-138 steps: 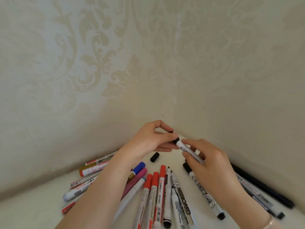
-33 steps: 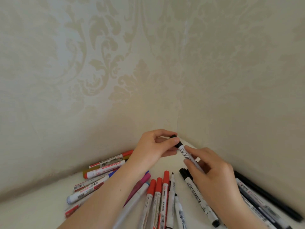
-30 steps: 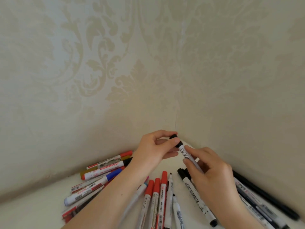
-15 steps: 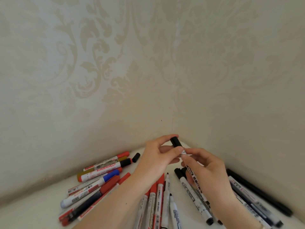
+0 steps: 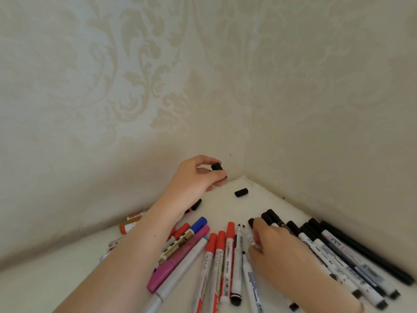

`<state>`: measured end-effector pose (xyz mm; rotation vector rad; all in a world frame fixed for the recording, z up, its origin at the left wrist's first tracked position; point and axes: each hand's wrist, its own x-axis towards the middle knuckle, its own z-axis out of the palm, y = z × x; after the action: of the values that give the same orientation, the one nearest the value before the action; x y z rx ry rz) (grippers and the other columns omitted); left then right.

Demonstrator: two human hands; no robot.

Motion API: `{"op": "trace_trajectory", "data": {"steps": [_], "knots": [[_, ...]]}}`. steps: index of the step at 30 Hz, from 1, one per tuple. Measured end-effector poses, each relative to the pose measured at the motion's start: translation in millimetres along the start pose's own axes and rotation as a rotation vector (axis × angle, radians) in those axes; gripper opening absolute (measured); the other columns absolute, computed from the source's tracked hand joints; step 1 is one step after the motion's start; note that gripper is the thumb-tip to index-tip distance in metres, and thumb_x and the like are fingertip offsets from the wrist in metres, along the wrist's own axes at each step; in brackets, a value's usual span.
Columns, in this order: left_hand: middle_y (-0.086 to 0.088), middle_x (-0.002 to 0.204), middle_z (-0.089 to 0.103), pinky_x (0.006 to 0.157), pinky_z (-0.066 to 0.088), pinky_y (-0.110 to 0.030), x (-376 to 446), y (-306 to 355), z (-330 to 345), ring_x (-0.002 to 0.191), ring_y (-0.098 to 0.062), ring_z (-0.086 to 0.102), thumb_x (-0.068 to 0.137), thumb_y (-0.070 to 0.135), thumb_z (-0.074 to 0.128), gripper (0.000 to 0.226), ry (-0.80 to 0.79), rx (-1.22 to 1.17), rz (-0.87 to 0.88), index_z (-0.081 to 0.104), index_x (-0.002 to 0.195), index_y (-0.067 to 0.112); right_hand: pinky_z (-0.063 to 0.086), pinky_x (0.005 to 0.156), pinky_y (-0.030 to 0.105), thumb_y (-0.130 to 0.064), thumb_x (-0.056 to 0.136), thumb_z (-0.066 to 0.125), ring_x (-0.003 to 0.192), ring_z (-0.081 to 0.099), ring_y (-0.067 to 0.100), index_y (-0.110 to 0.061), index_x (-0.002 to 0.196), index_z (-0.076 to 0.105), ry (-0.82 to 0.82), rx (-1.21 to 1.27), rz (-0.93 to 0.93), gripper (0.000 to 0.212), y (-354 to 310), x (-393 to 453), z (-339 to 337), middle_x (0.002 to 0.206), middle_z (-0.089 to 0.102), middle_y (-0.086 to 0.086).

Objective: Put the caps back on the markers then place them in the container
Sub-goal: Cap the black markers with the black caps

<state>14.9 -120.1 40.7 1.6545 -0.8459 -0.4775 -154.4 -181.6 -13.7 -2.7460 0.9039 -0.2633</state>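
Hands work apart: the left hand [image 5: 198, 177] pinches a black cap [image 5: 217, 167] at 12 o'clock, while the right hand [image 5: 274, 242] closes curled fingers on a white marker [image 5: 251, 239] at 5 o'clock amid scattered markers [image 5: 220, 254] on the counter [image 5: 225, 204]. Mismatched cap could fit poorly; no container is visible.

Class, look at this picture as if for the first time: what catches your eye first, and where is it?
First, the fan of markers spread over the white surface in the corner, red, pink, blue and black among them. Next, the left hand, raised near the corner, pinches a small black cap, while another loose black cap lies on the surface. The right hand reaches down among the black-capped markers.
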Motion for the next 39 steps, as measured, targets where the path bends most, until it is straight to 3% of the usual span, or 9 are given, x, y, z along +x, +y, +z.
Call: {"op": "trace_trajectory", "data": {"steps": [4,7,10,12,15,17,21,28,39], "knots": [[0.001,0.086,0.073,0.073,0.058,-0.021,-2,-2,6,0.072,-0.006,0.072,0.086,0.015,0.069,0.016,-0.059,0.029,-0.007,0.065,0.100,0.021,0.033,0.049,0.016,-0.029,0.096,0.038,0.066,0.043,0.009,-0.022,0.106,0.039,0.033,-0.101,-0.065,0.012,-4,-2,1,0.095,0.036,-0.008],[0.002,0.086,0.072,0.075,0.057,-0.022,-1,-3,6,0.073,-0.005,0.071,0.086,0.017,0.069,0.018,-0.042,0.085,0.013,0.064,0.103,0.022,0.044,0.064,0.020,-0.037,0.095,0.038,0.071,0.051,0.008,-0.027,0.099,0.034,-0.045,-0.012,-0.115,0.011,-10,-9,-1,0.083,0.043,-0.010],[0.000,0.085,0.073,0.078,0.058,-0.026,0,-3,5,0.073,-0.006,0.071,0.085,0.018,0.070,0.023,-0.019,0.093,0.003,0.061,0.107,0.021,0.045,0.078,0.028,-0.037,0.095,0.040,0.097,0.060,0.016,-0.024,0.131,0.031,-0.112,-0.078,-0.140,0.039,-13,-13,1,0.104,0.057,-0.006],[-0.001,0.084,0.073,0.076,0.057,-0.025,1,-4,6,0.073,-0.007,0.072,0.085,0.017,0.070,0.022,-0.013,0.070,-0.022,0.059,0.104,0.019,0.046,0.084,0.030,-0.036,0.095,0.043,0.102,0.059,0.018,-0.022,0.138,0.026,-0.153,-0.102,-0.114,0.048,-14,-14,1,0.112,0.057,-0.004],[-0.001,0.083,0.074,0.073,0.057,-0.024,-1,-5,7,0.073,-0.009,0.073,0.086,0.015,0.069,0.017,-0.041,0.040,-0.053,0.060,0.101,0.014,0.048,0.073,0.021,-0.032,0.091,0.048,0.075,0.051,0.010,-0.023,0.101,0.040,-0.117,0.070,-0.033,0.016,-13,-7,-8,0.082,0.049,-0.008],[-0.004,0.085,0.075,0.074,0.057,-0.025,-2,-4,8,0.075,-0.012,0.073,0.088,0.013,0.067,0.015,-0.066,-0.003,-0.080,0.061,0.101,0.010,0.041,0.054,0.016,-0.030,0.089,0.056,0.058,0.042,0.005,-0.022,0.079,0.039,0.053,0.292,0.022,0.020,-6,-2,-15,0.069,0.047,-0.008],[-0.011,0.090,0.075,0.075,0.058,-0.028,-6,-2,14,0.080,-0.017,0.074,0.090,0.013,0.065,0.019,-0.098,-0.091,-0.125,0.060,0.105,0.002,0.028,0.037,0.013,-0.018,0.086,0.065,0.034,0.033,0.004,-0.013,0.073,0.047,0.247,0.804,0.100,0.023,1,3,-24,0.044,0.049,-0.005],[-0.012,0.089,0.075,0.065,0.060,-0.025,-12,0,22,0.076,-0.017,0.074,0.090,0.012,0.064,0.022,-0.127,-0.183,-0.138,0.058,0.106,-0.003,0.028,0.037,0.013,-0.018,0.084,0.069,0.034,0.031,0.005,-0.013,0.072,0.051,0.267,0.869,0.089,0.021,2,5,-16,0.057,0.061,0.017],[-0.012,0.090,0.074,0.066,0.060,-0.025,-12,0,24,0.072,-0.015,0.073,0.088,0.008,0.066,0.018,-0.182,-0.112,-0.116,0.059,0.103,-0.001,0.037,0.042,0.016,-0.024,0.083,0.070,0.043,0.045,0.007,-0.024,0.072,0.057,0.291,0.830,0.105,0.017,5,8,-10,0.062,0.063,0.011]]}}
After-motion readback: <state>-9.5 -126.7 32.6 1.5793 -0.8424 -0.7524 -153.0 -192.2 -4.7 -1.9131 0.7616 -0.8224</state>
